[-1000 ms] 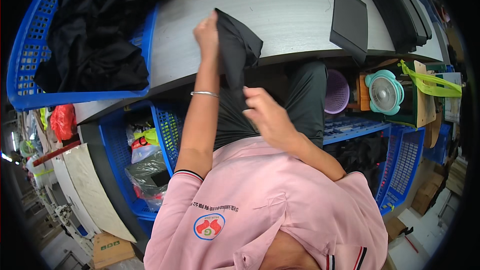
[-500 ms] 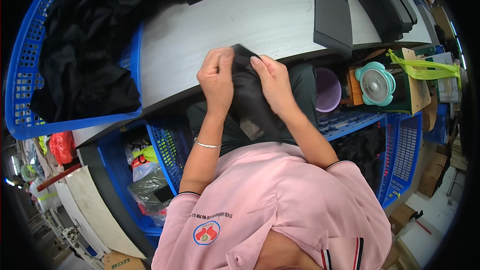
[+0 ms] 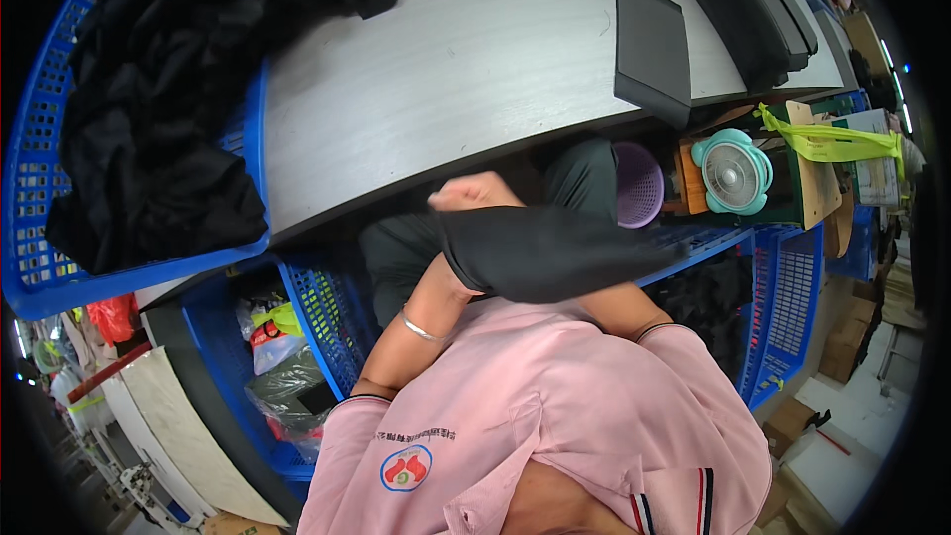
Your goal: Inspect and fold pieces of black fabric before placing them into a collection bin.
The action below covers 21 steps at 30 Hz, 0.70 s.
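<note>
A black cloth piece (image 3: 555, 256), smooth and tube-like in outline, stretches sideways over my lap, its right end smeared by motion. At its upper left edge is my right hand (image 3: 475, 192), blurred, with the fingers curled closed against the cloth. My right forearm passes beneath the cloth. By the lower left edge only the wrist and base of my left hand (image 3: 458, 277) show, a silver bangle on the forearm. Cloth covers the left fingers, so their grip is hidden.
Ahead stands a pale table (image 3: 446, 59) carrying flat black pieces (image 3: 652, 50). A blue basket (image 3: 129, 272) heaped with black fabric (image 3: 158, 159) is at left. To the right are a purple bin (image 3: 639, 183), a turquoise fan (image 3: 733, 173) and another blue basket (image 3: 788, 297).
The black cloth has swung from hanging between my hands to lying sideways, toward the right. Both hands have come down nearer my body, and my right hand has moved left.
</note>
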### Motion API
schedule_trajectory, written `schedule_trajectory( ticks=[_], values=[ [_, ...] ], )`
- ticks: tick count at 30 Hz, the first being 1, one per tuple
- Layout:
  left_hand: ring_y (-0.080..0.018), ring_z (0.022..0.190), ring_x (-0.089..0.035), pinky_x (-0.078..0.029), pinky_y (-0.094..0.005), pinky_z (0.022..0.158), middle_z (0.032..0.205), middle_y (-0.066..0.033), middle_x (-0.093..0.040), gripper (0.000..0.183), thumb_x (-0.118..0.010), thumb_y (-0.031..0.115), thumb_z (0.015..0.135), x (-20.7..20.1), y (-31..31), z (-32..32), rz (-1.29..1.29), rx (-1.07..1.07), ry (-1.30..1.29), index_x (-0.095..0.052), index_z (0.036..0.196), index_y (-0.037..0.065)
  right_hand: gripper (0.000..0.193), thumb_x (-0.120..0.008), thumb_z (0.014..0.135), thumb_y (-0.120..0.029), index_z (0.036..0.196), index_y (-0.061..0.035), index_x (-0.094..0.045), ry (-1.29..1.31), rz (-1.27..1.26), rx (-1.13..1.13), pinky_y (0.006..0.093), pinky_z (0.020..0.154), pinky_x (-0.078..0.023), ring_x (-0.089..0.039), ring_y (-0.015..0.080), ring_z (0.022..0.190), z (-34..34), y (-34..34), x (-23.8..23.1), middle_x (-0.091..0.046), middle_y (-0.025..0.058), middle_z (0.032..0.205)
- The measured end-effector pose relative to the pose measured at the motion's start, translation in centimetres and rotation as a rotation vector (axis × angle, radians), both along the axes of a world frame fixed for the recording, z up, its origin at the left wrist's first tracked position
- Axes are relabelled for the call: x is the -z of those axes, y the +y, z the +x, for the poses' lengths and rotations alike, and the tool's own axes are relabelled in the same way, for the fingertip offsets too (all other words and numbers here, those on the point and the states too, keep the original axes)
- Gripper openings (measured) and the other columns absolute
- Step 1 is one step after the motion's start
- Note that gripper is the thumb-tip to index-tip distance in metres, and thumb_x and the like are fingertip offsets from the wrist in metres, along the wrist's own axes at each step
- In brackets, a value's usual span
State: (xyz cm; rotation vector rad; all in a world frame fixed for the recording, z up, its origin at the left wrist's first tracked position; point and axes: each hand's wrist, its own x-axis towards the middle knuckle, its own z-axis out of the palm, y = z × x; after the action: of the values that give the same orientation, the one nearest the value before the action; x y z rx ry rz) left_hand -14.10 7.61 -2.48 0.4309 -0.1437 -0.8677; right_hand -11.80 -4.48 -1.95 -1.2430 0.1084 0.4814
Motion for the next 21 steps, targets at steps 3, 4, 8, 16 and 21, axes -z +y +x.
schedule_trajectory(
  ticks=[3,4,8,16,21],
  values=[
    [-0.0282,0.125,-0.055,-0.049,-0.0341,0.099,0.151,-0.0151,-0.043,0.055,-0.06,-0.002,0.092,-3.1,-2.8,1.6,-0.323,0.175,-0.117,-0.043,0.144,0.002,0.019,-0.066,0.095,-0.019,0.088,-0.0019,-0.072,-0.08,-0.064,0.067,0.0266,0.068,-0.049,-0.06,0.0076,0.074,-3.4,1.6,1.3,-0.067,-0.0015,0.076],
    [-0.0296,0.131,-0.05,-0.048,-0.0347,0.1,0.159,-0.0146,-0.032,0.065,-0.061,-0.004,0.091,-10.6,-4.4,1.9,0.054,0.065,-0.428,-0.036,0.151,0.005,0.019,-0.066,0.095,-0.019,0.089,-0.0016,-0.072,-0.12,-0.099,0.12,0.0275,0.069,-0.05,-0.061,0.0088,0.075,-4.8,2.0,1.5,-0.068,-0.0005,0.077],
    [-0.0299,0.14,-0.039,-0.04,-0.0379,0.108,0.162,-0.0109,-0.025,0.07,-0.058,0.002,0.097,-9.5,-6.5,4.4,0.196,-0.278,0.015,-0.024,0.158,0.01,0.019,-0.065,0.094,-0.018,0.091,-0.0008,-0.072,-0.312,-0.198,0.263,0.031,0.071,-0.052,-0.066,0.0136,0.077,-7.6,4.3,3.3,-0.072,0.0035,0.081],
    [-0.0267,0.142,-0.037,-0.036,-0.0359,0.112,0.161,-0.01,-0.026,0.066,-0.055,0.012,0.101,-5.3,0.3,5.6,0.512,-0.529,-0.449,-0.022,0.158,0.008,0.019,-0.066,0.095,-0.015,0.101,0.0025,-0.065,-0.401,-0.577,0.563,0.0265,0.08,-0.049,-0.062,0.0137,0.087,-4.8,-2.9,-6.3,-0.066,0.0089,0.099],
    [-0.023,0.143,-0.036,-0.032,-0.0345,0.116,0.159,-0.0108,-0.03,0.065,-0.055,0.017,0.102,-6.0,0.8,4.5,0.767,-0.394,-0.781,-0.023,0.157,0.003,0.024,-0.069,0.093,-0.019,0.099,0.0044,-0.066,-0.095,-0.435,0.153,0.0295,0.082,-0.047,-0.06,0.0123,0.09,-2.7,-3.7,-6.5,-0.067,0.0049,0.094]
  ],
)
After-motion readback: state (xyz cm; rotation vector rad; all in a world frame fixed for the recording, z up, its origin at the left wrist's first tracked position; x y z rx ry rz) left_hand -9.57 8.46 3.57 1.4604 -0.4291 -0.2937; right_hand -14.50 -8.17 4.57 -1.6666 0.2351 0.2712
